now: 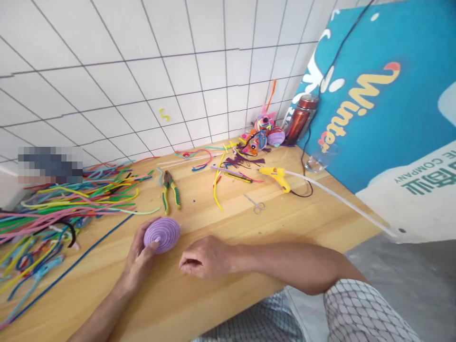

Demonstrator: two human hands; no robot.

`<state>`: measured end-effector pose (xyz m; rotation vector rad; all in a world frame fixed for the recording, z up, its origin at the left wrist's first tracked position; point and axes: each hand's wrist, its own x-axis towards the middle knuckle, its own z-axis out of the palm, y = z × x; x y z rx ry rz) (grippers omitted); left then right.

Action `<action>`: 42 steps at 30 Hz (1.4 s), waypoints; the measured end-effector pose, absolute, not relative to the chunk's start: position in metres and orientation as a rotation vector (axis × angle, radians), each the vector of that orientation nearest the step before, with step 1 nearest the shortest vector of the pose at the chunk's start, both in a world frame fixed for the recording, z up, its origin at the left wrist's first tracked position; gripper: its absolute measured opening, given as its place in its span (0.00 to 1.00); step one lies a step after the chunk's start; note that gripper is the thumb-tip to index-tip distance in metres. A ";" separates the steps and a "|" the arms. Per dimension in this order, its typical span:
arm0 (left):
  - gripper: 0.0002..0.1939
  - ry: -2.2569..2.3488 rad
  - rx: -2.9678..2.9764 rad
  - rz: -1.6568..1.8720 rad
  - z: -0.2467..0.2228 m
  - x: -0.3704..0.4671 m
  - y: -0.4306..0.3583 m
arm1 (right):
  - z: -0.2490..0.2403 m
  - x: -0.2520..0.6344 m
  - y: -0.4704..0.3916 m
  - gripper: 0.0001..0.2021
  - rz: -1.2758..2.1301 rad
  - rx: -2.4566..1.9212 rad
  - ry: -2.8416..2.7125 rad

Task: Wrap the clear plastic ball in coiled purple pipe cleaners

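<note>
My left hand (139, 254) is wrapped around a purple ball (163, 234) coiled from fuzzy craft stems, with the thumb lying over its front. The coils run in rings around the ball. To the right of it, apart from the ball, my right hand (208, 256) is curled into a loose fist low over the wooden table (228, 304). A dark hollow shows inside this fist, and no object is visible in it. Just beyond the ball lie pliers (170, 190) with green and yellow handles, their jaws pointing at the wall.
Many coloured craft stems (89, 194) spread over the left side. Small scissors (255, 204) and a yellow glue gun (276, 176) with a long glue stick lie at right. Colourful figures (261, 135) and a red thermos (302, 118) stand near the tiled wall. A blue board (384, 118) borders the table's right.
</note>
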<state>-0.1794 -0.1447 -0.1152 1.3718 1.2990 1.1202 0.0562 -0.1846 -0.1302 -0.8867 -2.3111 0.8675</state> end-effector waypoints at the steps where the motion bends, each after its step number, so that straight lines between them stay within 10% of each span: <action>1: 0.40 1.284 1.294 1.125 -0.114 -0.178 -0.143 | -0.130 0.055 -0.184 0.06 0.841 -0.889 -2.325; 9: 0.24 1.245 1.102 1.110 -0.103 -0.150 -0.124 | -0.122 0.049 -0.184 0.10 0.772 -0.942 -2.419; 18: 0.34 1.214 0.989 1.356 -0.108 -0.149 -0.119 | -0.128 0.044 -0.186 0.12 0.694 -0.889 -2.490; 33: 0.24 1.030 0.873 1.621 -0.118 -0.141 -0.110 | -0.132 0.066 -0.194 0.10 0.311 -0.683 -2.211; 42: 0.26 1.013 0.865 1.654 -0.120 -0.140 -0.091 | -0.089 0.079 -0.141 0.10 0.388 -1.556 -2.208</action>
